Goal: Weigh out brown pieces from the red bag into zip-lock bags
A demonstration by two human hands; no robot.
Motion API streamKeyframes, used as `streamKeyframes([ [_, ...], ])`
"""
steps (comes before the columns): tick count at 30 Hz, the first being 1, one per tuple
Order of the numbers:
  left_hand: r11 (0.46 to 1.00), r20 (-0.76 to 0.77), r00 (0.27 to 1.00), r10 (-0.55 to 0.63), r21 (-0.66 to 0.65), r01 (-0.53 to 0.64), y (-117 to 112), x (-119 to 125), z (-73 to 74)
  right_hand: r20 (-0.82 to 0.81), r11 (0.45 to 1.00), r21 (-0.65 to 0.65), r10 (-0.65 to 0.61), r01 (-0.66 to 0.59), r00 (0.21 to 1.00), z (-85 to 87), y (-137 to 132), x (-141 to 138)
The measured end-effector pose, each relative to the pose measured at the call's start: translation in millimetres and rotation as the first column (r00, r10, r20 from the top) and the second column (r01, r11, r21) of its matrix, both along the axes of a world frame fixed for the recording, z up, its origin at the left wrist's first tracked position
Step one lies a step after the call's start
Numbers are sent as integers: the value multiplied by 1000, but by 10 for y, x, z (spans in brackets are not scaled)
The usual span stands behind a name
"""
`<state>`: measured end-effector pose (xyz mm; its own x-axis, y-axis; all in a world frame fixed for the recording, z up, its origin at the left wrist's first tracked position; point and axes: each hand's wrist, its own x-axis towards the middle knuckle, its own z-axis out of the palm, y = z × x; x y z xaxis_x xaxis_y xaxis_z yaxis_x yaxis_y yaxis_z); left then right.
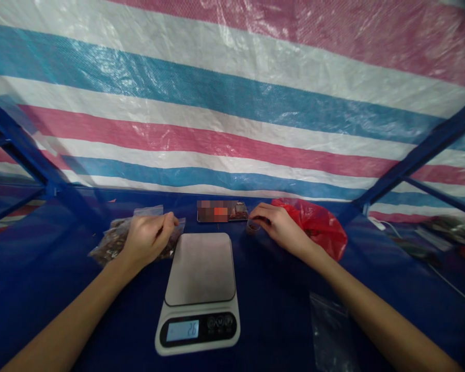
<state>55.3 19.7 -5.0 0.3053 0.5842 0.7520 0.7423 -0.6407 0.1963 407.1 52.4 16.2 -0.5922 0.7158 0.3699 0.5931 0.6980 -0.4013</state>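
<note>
A white kitchen scale point(200, 289) with a bare grey platform lies in front of me on a blue table point(54, 289); its display reads 26. My left hand point(147, 236) rests closed over a clear plastic bag of brown pieces point(112, 240), fingers pinched on something I cannot make out. My right hand point(279, 225) is curled beside a red plastic bag point(321, 225), its fingertips on a small round object point(252, 226) left of the bag.
A small flat packet point(221, 211) lies behind the scale. An empty clear bag point(331, 325) lies near my right forearm. A striped tarpaulin point(232, 103) walls the back. Blue frame bars point(27, 150) stand at both sides; cables and clutter point(442, 232) sit far right.
</note>
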Motion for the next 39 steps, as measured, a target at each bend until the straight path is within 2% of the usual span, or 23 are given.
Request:
streamKeyframes([
  [6, 999, -83, 996, 15, 49, -11, 33, -32, -18, 81, 996, -78, 41, -34, 996, 65, -14, 32],
  [11, 999, -106, 994, 4, 52, 1, 33, -51, -18, -20, 997, -60, 37, -38, 999, 116, -71, 50],
  [15, 999, -98, 995, -7, 31, 11, 28, -47, -24, -112, 999, -34, -34, 30, 993, -23, -126, 88],
  [19, 999, -92, 996, -3, 33, 6, 30, -41, -26, -53, 988, -156, -1, -7, 999, -189, -252, 72],
  [21, 1000, -78, 997, -6, 23, 7, 26, -41, -26, -57, 980, -192, 34, -44, 998, -154, -320, 72],
  [23, 1000, -62, 998, -12, 9, 13, 19, -44, -29, -107, 984, -171, 32, -50, 994, -29, -349, 142],
  [25, 1000, -51, 999, -9, -4, 9, 11, -47, -38, -173, 995, -102, -37, 20, 984, 125, -317, 328],
  [26, 1000, -46, 999, -8, -11, 7, 7, -47, -44, -197, 993, -60, -107, 97, 974, 187, -278, 464],
  [28, 1000, -37, 999, -9, -27, 8, 4, -45, -56, -193, 948, 12, -311, 319, 931, 239, -178, 786],
  [30, 999, -29, 999, -19, -40, 18, 4, -39, -67, -99, 896, 42, -436, 442, 894, 182, -90, 1084],
  [32, 999, -23, 999, -28, -41, 27, 5, -34, -73, -4, 920, -63, -388, 387, 921, 47, -48, 1270],
  [35, 999, -31, 999, -22, -34, 21, 4, -39, -63, -13, 962, -238, -144, 136, 990, -173, -60, 1313],
  [37, 1000, -48, 999, -8, -25, 7, 3, -52, -47, -24, 970, -234, -75, 68, 997, -265, -88, 1282],
  [39, 1000, -64, 998, 6, -11, -6, 6, -66, -28, 5, 981, -174, -90, 89, 996, -309, -114, 1288],
])
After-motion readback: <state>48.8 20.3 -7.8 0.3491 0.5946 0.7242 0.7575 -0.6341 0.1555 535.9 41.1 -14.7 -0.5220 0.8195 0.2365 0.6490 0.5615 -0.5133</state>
